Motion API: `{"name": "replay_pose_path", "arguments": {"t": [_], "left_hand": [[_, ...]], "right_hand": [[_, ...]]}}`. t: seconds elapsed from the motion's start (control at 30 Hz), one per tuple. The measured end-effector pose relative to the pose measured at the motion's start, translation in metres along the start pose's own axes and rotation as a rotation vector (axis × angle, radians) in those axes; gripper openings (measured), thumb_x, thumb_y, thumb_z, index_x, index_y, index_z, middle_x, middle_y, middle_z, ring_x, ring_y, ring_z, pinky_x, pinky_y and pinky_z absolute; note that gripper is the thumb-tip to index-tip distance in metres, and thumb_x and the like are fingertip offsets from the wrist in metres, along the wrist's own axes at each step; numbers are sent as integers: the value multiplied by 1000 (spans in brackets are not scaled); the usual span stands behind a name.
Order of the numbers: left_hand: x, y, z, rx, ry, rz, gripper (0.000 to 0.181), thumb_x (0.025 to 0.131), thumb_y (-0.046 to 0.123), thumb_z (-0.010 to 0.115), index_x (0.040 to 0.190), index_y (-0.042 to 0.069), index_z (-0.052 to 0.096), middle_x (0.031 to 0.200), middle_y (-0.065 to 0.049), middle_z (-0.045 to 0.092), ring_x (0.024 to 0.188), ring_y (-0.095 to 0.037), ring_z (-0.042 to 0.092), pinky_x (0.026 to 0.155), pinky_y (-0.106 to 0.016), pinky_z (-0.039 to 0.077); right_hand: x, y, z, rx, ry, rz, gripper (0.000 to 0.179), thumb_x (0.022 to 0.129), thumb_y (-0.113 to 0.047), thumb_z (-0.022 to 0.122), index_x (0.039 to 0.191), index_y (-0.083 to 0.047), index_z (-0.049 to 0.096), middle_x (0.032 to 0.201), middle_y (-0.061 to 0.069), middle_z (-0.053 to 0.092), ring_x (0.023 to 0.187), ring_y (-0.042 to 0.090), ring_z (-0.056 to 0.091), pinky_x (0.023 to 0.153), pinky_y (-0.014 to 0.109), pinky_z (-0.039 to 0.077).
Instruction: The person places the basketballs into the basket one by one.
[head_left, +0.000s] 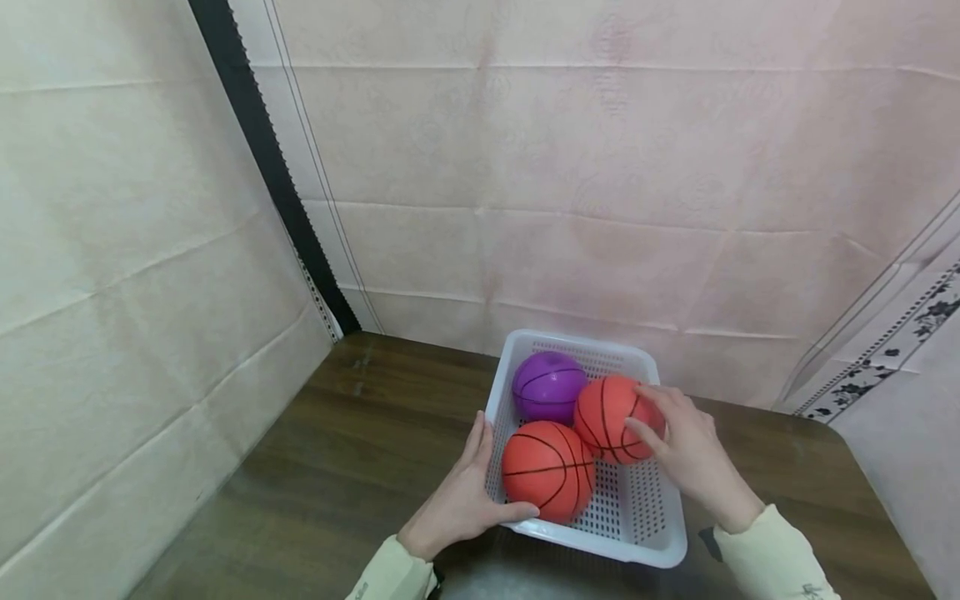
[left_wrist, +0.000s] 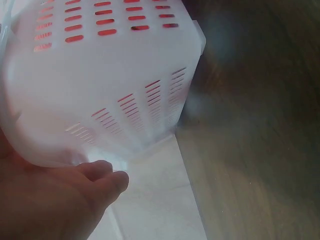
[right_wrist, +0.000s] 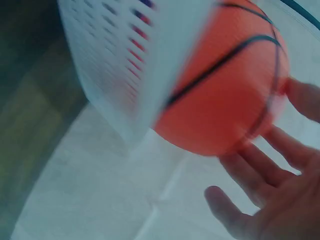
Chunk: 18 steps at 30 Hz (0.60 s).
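Note:
A white plastic basket with slotted sides stands on the table. Inside it lie a purple ball at the back left and an orange basketball at the front left. My right hand holds a second orange basketball at the basket's right side, thumb and fingers spread round it. In the right wrist view this basketball rises above the rim, with several fingertips against it. My left hand grips the basket's near left corner, thumb over the rim and fingers along the outer side.
The brown wooden table extends to both sides of the basket. Pale creased cloth hangs behind it, with another sheet along the left. A black strip runs down the back left corner.

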<state>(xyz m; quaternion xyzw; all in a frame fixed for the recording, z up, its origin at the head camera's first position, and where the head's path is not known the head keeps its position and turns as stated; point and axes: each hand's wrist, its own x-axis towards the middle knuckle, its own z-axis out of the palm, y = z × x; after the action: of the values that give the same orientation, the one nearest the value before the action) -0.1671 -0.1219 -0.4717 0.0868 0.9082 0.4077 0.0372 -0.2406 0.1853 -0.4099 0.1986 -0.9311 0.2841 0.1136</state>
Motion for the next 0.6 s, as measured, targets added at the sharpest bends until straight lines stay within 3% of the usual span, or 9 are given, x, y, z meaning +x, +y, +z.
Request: {"name": "replay_pose_path", "arguments": {"t": [0.17, 0.33, 0.5, 0.6], "left_hand": [[0, 1, 1, -5, 4, 13, 132, 66, 71, 75, 156, 15, -3, 159, 10, -20, 145, -31, 15, 107, -53, 33], [-1, 1, 1, -6, 3, 16, 131, 67, 70, 75, 156, 15, -4, 159, 9, -20, 145, -32, 14, 107, -55, 32], [-2, 0, 3, -18, 4, 17, 130, 68, 70, 74, 156, 14, -2, 160, 7, -20, 145, -33, 13, 107, -56, 32], [-2, -1, 2, -20, 1, 11, 130, 68, 69, 75, 156, 14, -2, 159, 7, -20, 145, -33, 13, 107, -56, 32]], "right_hand": [[-5, 12, 4, -10, -29, 50, 62, 87, -30, 74, 137, -1, 50, 129, 23, 54, 120, 43, 48, 98, 71, 26], [-12, 21, 5, 22, -6, 54, 64, 88, -42, 70, 136, -3, 51, 134, 24, 49, 125, 47, 39, 95, 73, 22], [-22, 26, -1, 78, 19, 126, 72, 92, -49, 61, 142, 0, 41, 141, 28, 37, 128, 52, 29, 95, 78, 15], [-29, 33, -6, 56, 36, 150, 75, 94, -47, 60, 145, 2, 35, 142, 32, 32, 128, 55, 26, 95, 77, 14]]}}
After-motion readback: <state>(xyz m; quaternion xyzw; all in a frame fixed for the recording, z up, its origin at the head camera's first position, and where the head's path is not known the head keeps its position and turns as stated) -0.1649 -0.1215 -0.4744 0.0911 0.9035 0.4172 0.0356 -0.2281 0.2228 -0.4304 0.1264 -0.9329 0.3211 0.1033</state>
